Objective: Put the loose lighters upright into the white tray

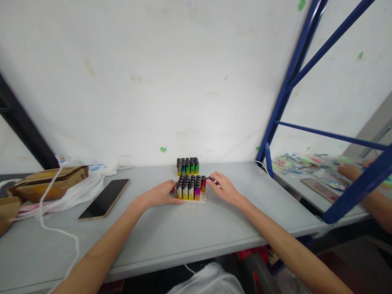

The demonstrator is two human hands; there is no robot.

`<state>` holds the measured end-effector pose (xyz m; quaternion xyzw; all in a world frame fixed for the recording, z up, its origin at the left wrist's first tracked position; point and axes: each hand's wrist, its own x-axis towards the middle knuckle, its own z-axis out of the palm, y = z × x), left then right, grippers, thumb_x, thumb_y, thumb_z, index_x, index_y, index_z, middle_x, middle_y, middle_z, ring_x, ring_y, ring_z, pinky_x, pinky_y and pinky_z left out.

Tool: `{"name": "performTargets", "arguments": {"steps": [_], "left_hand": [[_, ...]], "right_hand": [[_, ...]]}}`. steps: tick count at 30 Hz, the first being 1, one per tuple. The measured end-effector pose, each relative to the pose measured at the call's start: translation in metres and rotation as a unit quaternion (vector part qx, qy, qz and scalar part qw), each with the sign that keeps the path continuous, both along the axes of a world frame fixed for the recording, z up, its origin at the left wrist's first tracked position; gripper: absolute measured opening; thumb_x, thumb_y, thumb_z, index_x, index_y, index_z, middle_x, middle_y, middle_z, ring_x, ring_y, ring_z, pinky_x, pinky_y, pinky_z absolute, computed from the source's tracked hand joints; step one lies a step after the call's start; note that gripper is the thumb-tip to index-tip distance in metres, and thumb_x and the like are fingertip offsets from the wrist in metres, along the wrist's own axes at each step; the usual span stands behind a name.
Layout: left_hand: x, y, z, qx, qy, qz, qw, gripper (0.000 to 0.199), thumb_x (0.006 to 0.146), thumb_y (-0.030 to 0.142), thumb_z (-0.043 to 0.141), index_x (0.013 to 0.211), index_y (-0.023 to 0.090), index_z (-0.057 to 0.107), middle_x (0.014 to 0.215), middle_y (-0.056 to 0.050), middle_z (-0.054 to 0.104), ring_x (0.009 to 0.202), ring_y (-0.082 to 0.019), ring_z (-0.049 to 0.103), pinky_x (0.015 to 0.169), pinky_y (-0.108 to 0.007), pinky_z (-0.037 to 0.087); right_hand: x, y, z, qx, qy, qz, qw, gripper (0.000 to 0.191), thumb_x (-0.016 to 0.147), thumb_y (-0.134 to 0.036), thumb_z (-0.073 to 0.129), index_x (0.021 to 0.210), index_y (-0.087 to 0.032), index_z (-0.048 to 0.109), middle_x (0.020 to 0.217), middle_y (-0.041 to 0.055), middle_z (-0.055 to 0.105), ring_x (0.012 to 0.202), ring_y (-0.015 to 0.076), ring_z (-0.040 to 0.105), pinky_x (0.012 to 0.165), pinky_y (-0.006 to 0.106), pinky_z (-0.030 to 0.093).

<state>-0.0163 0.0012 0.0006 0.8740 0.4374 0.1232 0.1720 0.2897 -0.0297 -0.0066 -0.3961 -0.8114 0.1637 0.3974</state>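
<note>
Upright lighters (191, 192) with black tops stand in rows in a pale tray (202, 199) on the table. Their bodies are yellow, white, purple and red. My left hand (162, 193) grips the left side of this tray, thumb at the front corner and fingers farther back. At the tray's right side, my right hand (223, 188) is closed on a lighter (209, 179), mostly hidden by the fingers; its dark top and a bit of yellow show. Beside the red lighter (203, 184), the front right corner of the tray shows bare slots.
Behind stands a second block of lighters (188, 166), green, blue and yellow. A phone (105, 199), brown cardboard (52, 183), plastic bags and a white cable (58, 230) lie left. A blue metal frame (281, 98) rises right; beyond it are another person's arm (375, 200) and small packets.
</note>
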Motion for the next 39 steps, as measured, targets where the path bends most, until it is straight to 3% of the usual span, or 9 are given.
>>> {"name": "performTargets", "arguments": {"steps": [2, 5, 10, 15, 19, 23, 28, 32, 39], "left_hand": [[0.000, 0.000, 0.000, 0.002, 0.004, 0.002, 1.000, 0.059, 0.070, 0.068, 0.073, 0.101, 0.019, 0.069, 0.093, -0.007, 0.067, 0.086, -0.028, 0.063, 0.080, -0.036, 0.051], [0.000, 0.000, 0.001, 0.003, 0.008, -0.002, 1.000, 0.060, 0.070, 0.068, 0.073, 0.104, 0.018, 0.069, 0.095, -0.008, 0.067, 0.088, -0.029, 0.063, 0.081, -0.037, 0.051], [0.001, -0.002, 0.002, 0.003, 0.009, -0.004, 1.000, 0.060, 0.071, 0.068, 0.072, 0.104, 0.018, 0.069, 0.095, -0.008, 0.067, 0.088, -0.029, 0.063, 0.081, -0.036, 0.051], [0.002, -0.004, 0.004, -0.004, 0.001, 0.001, 1.000, 0.061, 0.070, 0.069, 0.073, 0.104, 0.019, 0.070, 0.095, -0.007, 0.067, 0.088, -0.028, 0.063, 0.082, -0.036, 0.051], [0.002, -0.004, 0.004, -0.008, 0.000, 0.003, 1.000, 0.062, 0.070, 0.068, 0.073, 0.107, 0.020, 0.069, 0.097, -0.008, 0.068, 0.090, -0.029, 0.064, 0.083, -0.036, 0.051], [0.001, -0.003, 0.003, -0.009, -0.001, 0.008, 1.000, 0.061, 0.069, 0.067, 0.075, 0.107, 0.019, 0.070, 0.097, -0.008, 0.069, 0.090, -0.030, 0.064, 0.081, -0.037, 0.052], [0.005, -0.004, 0.000, -0.005, -0.047, 0.000, 0.999, 0.066, 0.065, 0.066, 0.079, 0.113, 0.020, 0.072, 0.108, -0.009, 0.073, 0.099, -0.033, 0.066, 0.089, -0.038, 0.052], [0.012, -0.006, -0.005, -0.004, -0.096, 0.008, 0.995, 0.071, 0.063, 0.066, 0.081, 0.119, 0.022, 0.070, 0.113, -0.009, 0.075, 0.103, -0.033, 0.068, 0.091, -0.038, 0.052], [0.018, -0.001, -0.012, 0.018, -0.094, 0.041, 0.995, 0.060, 0.071, 0.064, 0.075, 0.114, 0.023, 0.071, 0.108, -0.008, 0.077, 0.096, -0.032, 0.071, 0.082, -0.036, 0.053]], "right_hand": [[0.001, -0.001, 0.001, 0.039, -0.058, -0.007, 0.997, 0.044, 0.105, -0.053, 0.043, 0.076, -0.021, 0.054, 0.072, 0.0008, 0.056, 0.067, 0.0151, 0.052, 0.064, 0.028, 0.041], [0.001, -0.002, 0.001, 0.034, -0.074, -0.026, 0.996, 0.045, 0.105, -0.052, 0.045, 0.073, -0.021, 0.054, 0.062, -0.0016, 0.055, 0.056, 0.0135, 0.049, 0.060, 0.028, 0.037], [0.002, 0.001, -0.002, 0.012, -0.037, -0.038, 0.999, 0.041, 0.105, -0.052, 0.047, 0.082, -0.021, 0.059, 0.066, 0.0004, 0.066, 0.059, 0.0151, 0.060, 0.062, 0.027, 0.041], [0.003, 0.006, -0.004, 0.005, -0.115, 0.005, 0.993, 0.038, 0.107, -0.050, 0.045, 0.089, -0.020, 0.061, 0.067, 0.0009, 0.066, 0.061, 0.0165, 0.061, 0.062, 0.026, 0.041], [-0.001, 0.005, -0.004, 0.031, -0.177, 0.007, 0.984, 0.033, 0.107, -0.045, 0.047, 0.103, -0.019, 0.066, 0.084, 0.0064, 0.074, 0.072, 0.0192, 0.065, 0.066, 0.027, 0.042], [-0.005, 0.005, -0.009, 0.014, -0.225, -0.029, 0.974, 0.038, 0.102, -0.051, 0.056, 0.086, -0.021, 0.072, 0.077, 0.0071, 0.073, 0.064, 0.0190, 0.062, 0.061, 0.027, 0.037], [-0.001, 0.007, -0.016, -0.023, -0.172, 0.042, 0.984, 0.051, 0.107, -0.048, 0.043, 0.075, -0.020, 0.072, 0.066, 0.0050, 0.069, 0.057, 0.0160, 0.057, 0.060, 0.027, 0.036], [0.003, 0.009, -0.014, -0.040, -0.166, 0.067, 0.983, 0.052, 0.107, -0.049, 0.042, 0.075, -0.019, 0.070, 0.065, 0.0039, 0.068, 0.055, 0.0153, 0.054, 0.058, 0.027, 0.035], [0.001, 0.016, -0.022, -0.077, -0.118, 0.031, 0.990, 0.057, 0.108, -0.052, 0.035, 0.074, -0.018, 0.065, 0.068, 0.0028, 0.066, 0.063, 0.0165, 0.058, 0.066, 0.027, 0.039]]}}
